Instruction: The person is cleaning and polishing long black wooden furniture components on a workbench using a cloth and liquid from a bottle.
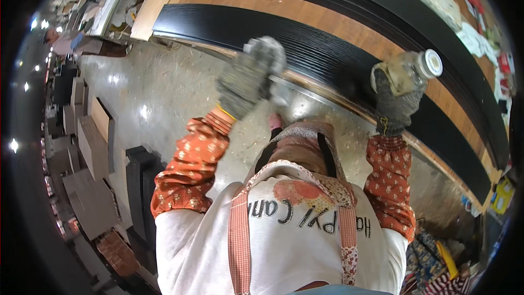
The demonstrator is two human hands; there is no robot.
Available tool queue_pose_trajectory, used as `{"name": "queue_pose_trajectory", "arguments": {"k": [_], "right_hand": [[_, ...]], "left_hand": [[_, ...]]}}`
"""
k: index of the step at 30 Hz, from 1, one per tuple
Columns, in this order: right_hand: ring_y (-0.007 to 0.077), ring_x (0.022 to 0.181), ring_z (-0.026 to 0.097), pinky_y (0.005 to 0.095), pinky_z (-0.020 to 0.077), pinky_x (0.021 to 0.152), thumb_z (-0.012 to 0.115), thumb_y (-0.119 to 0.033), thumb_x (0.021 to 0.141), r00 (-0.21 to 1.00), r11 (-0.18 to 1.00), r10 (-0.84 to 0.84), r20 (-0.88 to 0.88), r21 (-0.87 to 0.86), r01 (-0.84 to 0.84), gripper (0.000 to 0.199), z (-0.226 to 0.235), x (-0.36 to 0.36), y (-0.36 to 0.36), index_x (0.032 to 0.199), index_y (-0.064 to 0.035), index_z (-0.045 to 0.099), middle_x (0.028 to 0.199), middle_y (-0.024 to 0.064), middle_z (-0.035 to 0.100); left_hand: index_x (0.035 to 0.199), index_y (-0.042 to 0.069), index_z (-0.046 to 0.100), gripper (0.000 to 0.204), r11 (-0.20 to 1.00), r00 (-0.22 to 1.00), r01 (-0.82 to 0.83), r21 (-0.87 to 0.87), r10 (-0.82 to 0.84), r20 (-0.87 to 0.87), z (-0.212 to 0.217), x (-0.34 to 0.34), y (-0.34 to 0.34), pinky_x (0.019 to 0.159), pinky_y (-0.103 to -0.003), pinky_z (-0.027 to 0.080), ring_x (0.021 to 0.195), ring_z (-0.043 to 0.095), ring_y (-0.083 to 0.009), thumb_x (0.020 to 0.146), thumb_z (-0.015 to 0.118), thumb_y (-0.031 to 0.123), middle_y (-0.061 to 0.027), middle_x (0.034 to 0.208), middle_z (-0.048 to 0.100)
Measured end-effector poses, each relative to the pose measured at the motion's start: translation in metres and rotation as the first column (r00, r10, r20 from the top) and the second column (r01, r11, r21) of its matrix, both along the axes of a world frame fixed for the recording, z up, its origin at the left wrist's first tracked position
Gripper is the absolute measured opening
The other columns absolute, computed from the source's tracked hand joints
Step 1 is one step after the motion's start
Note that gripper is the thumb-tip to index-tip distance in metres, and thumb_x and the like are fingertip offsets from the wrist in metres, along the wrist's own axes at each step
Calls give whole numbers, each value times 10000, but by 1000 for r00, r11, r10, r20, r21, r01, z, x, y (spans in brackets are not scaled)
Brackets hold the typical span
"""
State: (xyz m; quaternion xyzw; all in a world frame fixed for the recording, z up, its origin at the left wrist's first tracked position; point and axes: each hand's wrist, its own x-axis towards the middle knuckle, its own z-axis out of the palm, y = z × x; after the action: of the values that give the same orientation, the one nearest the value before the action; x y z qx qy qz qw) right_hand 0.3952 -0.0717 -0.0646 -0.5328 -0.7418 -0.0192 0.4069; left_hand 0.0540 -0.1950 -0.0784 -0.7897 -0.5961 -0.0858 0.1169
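Observation:
My left hand (240, 84), in a grey knit glove, closes round a whitish wad of cloth (266, 50) at the near edge of a black panel (218, 24). The wad is smeared by motion, and I cannot tell if it touches the panel. My right hand (397, 108), gloved alike, grips a clear glass jar (403, 74) with a white lid (431, 63). The jar is tilted over the panel's right part. The panel is long, with a grooved, glossy face, and lies on a wooden worktable (349, 30).
A second black panel (404, 8) lies farther back along the worktable. Cloths and a red tool (472, 3) sit at the far right. Stacked boards (90, 196) and dark pieces (143, 186) stand on the floor at left. Another person (90, 43) is at the far left.

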Motion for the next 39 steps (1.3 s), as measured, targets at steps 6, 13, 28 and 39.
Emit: {"name": "queue_pose_trajectory", "arguments": {"k": [6, 13, 28, 39], "right_hand": [[295, 994, 618, 428, 501, 886, 857, -378, 708, 955, 999, -33, -293, -9, 32, 702, -5, 5, -7, 1208, -26, 513, 1096, 132, 592], [291, 1112, 591, 410, 471, 983, 874, -383, 674, 958, 971, -223, -183, -124, 202, 832, -15, 15, -2, 1307, -19, 475, 1200, 144, 581], [269, 1107, 652, 357, 544, 917, 805, -363, 796, 659, 234, 672, -339, -746, -623, 724, 89, -131, -68, 1380, -69, 492, 1201, 171, 651], [315, 935, 690, 389, 540, 816, 793, -417, 764, 537, 81, 831, -147, -922, -378, 633, 120, -203, -75, 1257, -71, 596, 1055, 165, 695]], "left_hand": [[1410, 99, 479, 607, 900, 893, -435, -45, 437, 108, 36, -107, 12, 962, -455, 473, 1165, 569, -388, 864, 646, 304, -202, 1376, 524], [1331, 105, 564, 605, 960, 988, -105, 260, 71, 137, -1, 14, 3, 874, -415, 500, 1025, 637, -301, 759, 729, 210, -105, 1395, 527], [1387, -8, 426, 470, 1000, -447, -29, 10, -22, 895, 6, -28, -53, 1063, -360, 434, 1256, 507, -251, 1020, 516, 273, -145, 1359, 508], [1467, 3, 355, 854, 980, -538, 163, -112, 184, 823, 24, -52, -84, 1045, -395, 453, 1243, 537, -281, 765, 766, 263, -154, 1356, 542]]}}
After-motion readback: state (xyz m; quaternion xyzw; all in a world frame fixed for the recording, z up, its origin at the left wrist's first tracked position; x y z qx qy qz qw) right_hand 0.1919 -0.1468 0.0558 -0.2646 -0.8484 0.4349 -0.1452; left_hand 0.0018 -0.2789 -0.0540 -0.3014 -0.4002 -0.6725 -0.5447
